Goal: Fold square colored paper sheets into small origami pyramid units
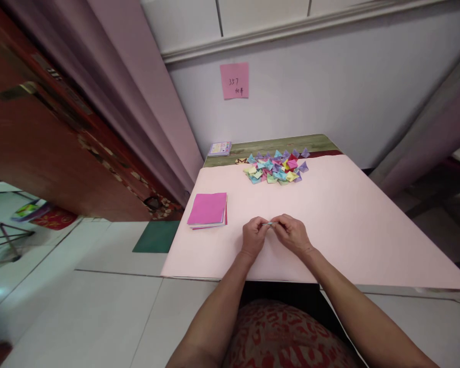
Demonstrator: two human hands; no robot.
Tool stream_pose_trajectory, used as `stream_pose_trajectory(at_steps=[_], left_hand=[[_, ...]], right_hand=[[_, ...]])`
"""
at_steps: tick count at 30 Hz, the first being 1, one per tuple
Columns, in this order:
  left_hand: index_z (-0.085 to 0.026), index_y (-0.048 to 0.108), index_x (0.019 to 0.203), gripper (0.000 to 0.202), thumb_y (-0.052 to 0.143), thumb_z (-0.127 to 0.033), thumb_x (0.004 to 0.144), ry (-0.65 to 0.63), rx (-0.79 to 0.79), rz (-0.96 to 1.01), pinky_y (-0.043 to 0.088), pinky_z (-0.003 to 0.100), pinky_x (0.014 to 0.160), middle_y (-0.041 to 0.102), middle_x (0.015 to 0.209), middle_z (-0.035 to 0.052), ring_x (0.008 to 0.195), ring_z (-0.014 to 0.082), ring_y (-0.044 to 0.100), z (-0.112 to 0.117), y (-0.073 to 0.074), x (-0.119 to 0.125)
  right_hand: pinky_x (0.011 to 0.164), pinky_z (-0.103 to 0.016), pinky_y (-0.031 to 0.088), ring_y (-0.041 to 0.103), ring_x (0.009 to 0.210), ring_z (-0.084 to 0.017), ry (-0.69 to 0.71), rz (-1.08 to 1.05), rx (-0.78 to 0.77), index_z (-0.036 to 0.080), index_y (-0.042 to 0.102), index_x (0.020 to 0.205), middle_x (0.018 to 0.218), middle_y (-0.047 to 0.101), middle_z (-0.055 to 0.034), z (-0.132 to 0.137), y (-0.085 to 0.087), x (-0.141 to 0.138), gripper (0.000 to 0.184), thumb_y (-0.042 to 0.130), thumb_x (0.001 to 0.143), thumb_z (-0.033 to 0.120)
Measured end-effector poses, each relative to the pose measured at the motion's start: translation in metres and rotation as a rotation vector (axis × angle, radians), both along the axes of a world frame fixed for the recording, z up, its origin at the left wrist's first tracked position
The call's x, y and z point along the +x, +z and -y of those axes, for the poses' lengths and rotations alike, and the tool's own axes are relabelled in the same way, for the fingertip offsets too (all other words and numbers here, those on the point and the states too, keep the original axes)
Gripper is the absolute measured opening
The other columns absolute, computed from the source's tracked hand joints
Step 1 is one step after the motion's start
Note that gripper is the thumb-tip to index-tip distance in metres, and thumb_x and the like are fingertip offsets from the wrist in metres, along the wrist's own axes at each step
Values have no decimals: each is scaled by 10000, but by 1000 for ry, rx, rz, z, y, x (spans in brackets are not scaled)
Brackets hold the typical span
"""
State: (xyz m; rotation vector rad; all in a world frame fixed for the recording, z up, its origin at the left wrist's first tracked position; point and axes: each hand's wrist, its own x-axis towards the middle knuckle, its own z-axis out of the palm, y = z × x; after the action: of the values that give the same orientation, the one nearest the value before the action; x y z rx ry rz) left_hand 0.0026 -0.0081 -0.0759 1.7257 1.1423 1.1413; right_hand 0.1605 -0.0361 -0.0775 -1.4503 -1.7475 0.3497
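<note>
Between my two hands is a small piece of light blue folded paper [269, 223], mostly hidden by the fingers. My left hand [254, 234] pinches its left end, and my right hand [292, 232] pinches the right end. Both hands are close together over the pink-covered table [329, 214], near its front edge. Beyond them lies a heap of colourful folded paper pieces [278, 168] in purple, blue, yellow, green and pink. Left of my left hand sits a stack of square paper sheets [208, 209] with a magenta sheet on top.
A small printed pack [220, 148] lies at the table's far left corner. On the wall behind hangs a pink note [234, 81] with handwriting. A reddish door [61, 133] and purple curtain [138, 102] stand to the left. Green mat [156, 236] on the floor.
</note>
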Motion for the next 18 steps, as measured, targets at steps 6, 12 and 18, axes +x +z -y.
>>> stream_pose_trajectory(at_steps=[6,12,18], left_hand=[[-173,681,817,132,660,-299,786,-22,-162,137,443,245,616,652,710,1,631,129,568,-1,-2,1],[-194,625,1060,265,514,-384,912,120,-133,141,479,264,647,653,776,17,682,148,602,-3,-10,3],[-200,613,1042,273,405,-358,961,416,12,101,503,303,757,654,1003,81,866,176,625,-9,-15,-2]], right_hand=[[508,-247,355,458,521,-123,27,-295,-150,206,708,874,593,535,26,-1,-4,2,188,600,861,359],[561,-250,452,545,570,-133,14,-621,-217,184,632,1148,656,597,15,-4,-7,3,387,549,897,467],[573,-256,481,550,565,-123,-140,-726,-133,169,616,1144,695,619,-3,-6,-13,4,410,505,919,493]])
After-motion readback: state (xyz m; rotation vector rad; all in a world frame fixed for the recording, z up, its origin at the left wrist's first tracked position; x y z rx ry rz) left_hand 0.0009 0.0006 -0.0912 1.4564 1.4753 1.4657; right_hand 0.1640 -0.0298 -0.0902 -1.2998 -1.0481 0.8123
